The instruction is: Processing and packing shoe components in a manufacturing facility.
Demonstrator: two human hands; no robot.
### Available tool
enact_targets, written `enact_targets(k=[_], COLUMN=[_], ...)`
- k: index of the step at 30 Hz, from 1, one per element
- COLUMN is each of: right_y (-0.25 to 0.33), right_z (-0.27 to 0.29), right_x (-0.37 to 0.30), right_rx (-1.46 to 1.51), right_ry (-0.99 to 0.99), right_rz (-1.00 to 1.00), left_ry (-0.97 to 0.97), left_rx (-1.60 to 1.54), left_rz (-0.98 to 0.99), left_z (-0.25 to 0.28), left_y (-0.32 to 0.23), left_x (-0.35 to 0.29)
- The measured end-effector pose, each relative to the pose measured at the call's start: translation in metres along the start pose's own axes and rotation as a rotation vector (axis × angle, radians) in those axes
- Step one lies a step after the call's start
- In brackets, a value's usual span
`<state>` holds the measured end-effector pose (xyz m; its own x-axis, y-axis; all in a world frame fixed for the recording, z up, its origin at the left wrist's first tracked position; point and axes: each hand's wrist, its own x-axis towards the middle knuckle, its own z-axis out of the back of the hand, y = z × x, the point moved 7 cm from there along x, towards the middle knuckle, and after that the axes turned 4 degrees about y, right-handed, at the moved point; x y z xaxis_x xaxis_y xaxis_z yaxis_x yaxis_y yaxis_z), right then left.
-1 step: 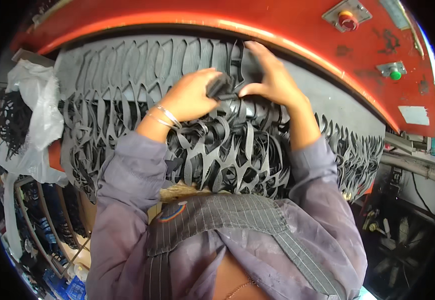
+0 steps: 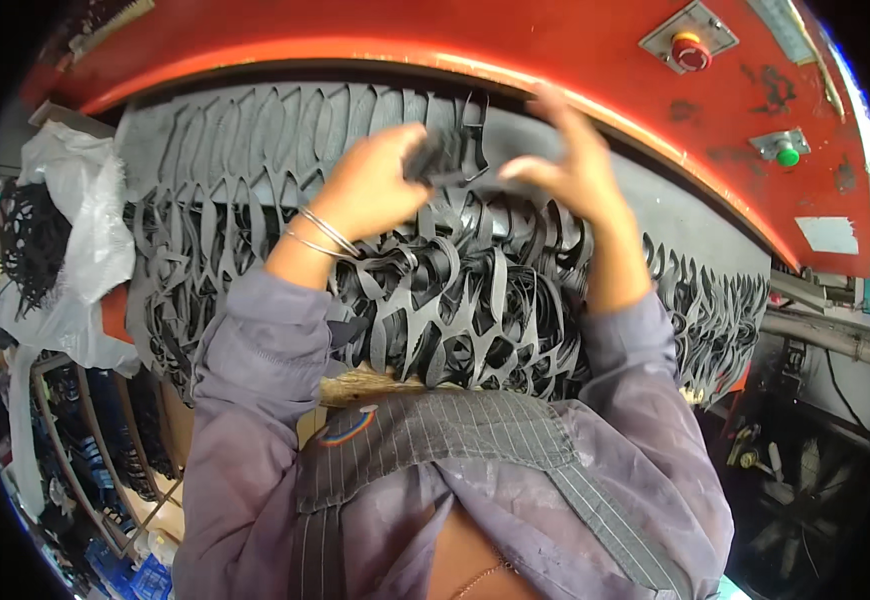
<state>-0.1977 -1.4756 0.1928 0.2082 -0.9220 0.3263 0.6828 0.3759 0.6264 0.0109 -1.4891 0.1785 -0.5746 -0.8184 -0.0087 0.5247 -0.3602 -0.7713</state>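
My left hand [image 2: 371, 184] grips a small bundle of dark cut pieces [image 2: 435, 158], blurred by motion, so their exact shape is unclear. My right hand [image 2: 573, 165] is to the right of the bundle, its thumb and fingers spread with nothing between them. Beneath both hands lies a grey sheet [image 2: 525, 140] of rubber- or leather-like material with leaf-shaped cuts. A dark cut strip [image 2: 474, 140] stands up from it between my hands. The cut-out webbing [image 2: 485, 300] of the sheet hangs in tangled folds toward me.
A red machine beam [image 2: 355, 55] spans the far side, with a red stop button [image 2: 690, 53] and a green button [image 2: 787, 156] at its right. Left, a white plastic bag [image 2: 90, 220] hangs by black scrap netting [image 2: 35, 235]. A dark fan [image 2: 805, 500] stands low at right.
My right hand has moved right, away from the bundle that its thumb was close against. The left hand has shifted slightly left and keeps its hold.
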Motion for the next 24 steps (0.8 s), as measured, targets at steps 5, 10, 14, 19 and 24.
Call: enact_targets(k=[5, 10, 14, 19, 24], right_y=[0.031, -0.008, -0.018, 0.028, 0.023], right_z=[0.209, 0.301, 0.285, 0.224, 0.225], right_x=[-0.083, -0.141, -0.162, -0.187, -0.167], right_rx=[0.106, -0.552, -0.247, -0.41, -0.331], right_ry=[-0.973, -1.527, -1.431, -1.19, -1.217], right_rz=[0.354, -0.285, -0.278, -0.154, -0.161], left_ry=[-0.562, -0.708, -0.337, -0.647, -0.748], left_rx=[-0.021, 0.262, 0.366, 0.208, 0.329], left_rz=[-0.484, -0.788, -0.539, -0.474, -0.909], left_z=[0.067, 0.06, 0.049, 0.114, 0.102], left_y=[-0.093, -0.174, -0.164, -0.131, -0.164], left_x=[-0.014, -0.025, -0.027, -0.108, -0.118])
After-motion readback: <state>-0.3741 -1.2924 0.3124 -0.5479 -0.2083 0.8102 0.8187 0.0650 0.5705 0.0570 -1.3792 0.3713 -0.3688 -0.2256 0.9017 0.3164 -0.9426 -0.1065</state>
